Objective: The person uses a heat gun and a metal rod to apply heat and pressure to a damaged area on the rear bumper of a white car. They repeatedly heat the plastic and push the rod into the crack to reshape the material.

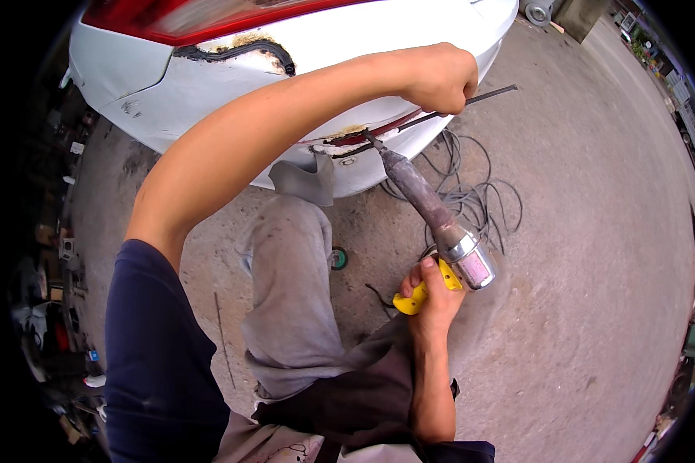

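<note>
My left arm reaches across in front of the white car bumper (409,158). At its end my left hand (442,79) is closed around a thin black rod (490,95). The rod's inner end runs to a damaged seam (351,139) with black and red edges. By its yellow handle, my right hand (434,302) grips a hot air gun (425,193) with a silver collar. The narrow nozzle tip is at the seam, close to the rod; I cannot tell whether they touch. Higher up, a black filled line (239,52) crosses the bumper below the red tail light (185,19).
Grey cable (479,201) lies coiled on the concrete floor (579,255), right of the bumper. A small green round disc (339,258) rests beside my grey trouser leg (289,262). Left of that leg lies another thin rod (224,339). Clutter lines both far edges.
</note>
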A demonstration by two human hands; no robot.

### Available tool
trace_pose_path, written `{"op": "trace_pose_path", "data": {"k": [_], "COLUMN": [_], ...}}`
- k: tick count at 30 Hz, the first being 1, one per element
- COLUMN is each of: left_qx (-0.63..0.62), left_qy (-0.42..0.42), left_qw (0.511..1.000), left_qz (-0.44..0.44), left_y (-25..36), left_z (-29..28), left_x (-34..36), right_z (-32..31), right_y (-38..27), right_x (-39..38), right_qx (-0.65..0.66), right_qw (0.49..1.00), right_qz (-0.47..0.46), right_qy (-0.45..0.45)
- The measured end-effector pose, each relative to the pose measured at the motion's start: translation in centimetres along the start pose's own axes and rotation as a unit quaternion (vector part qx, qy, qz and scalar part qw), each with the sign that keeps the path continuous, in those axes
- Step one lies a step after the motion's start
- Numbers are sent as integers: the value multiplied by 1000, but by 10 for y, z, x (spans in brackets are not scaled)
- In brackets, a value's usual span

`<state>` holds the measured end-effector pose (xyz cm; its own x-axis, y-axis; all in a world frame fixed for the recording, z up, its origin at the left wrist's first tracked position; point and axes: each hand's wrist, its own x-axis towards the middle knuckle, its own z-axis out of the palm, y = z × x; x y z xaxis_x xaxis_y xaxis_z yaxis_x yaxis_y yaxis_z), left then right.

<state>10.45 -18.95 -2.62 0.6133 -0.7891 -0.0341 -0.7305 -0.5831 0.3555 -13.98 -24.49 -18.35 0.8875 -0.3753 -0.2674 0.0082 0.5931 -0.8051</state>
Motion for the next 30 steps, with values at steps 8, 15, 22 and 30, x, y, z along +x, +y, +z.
{"op": "trace_pose_path", "data": {"k": [8, 15, 22, 30], "left_qx": [-277, -154, -120, -108], "left_qy": [120, 216, 270, 337], "left_qw": [950, 939, 931, 920], "left_qz": [-84, -218, -213, -166], "left_y": [10, -51, -53, -72], "left_z": [-5, 86, 103, 88], "left_x": [-143, -244, -225, -235], "right_z": [-43, -36, -41, -43], "right_y": [0, 2, 6, 6], "right_x": [-5, -11, -20, -21], "right_qx": [125, 126, 139, 151], "right_qw": [991, 992, 990, 988], "right_qz": [30, 7, -3, -11], "right_qy": [31, 16, 19, 8]}}
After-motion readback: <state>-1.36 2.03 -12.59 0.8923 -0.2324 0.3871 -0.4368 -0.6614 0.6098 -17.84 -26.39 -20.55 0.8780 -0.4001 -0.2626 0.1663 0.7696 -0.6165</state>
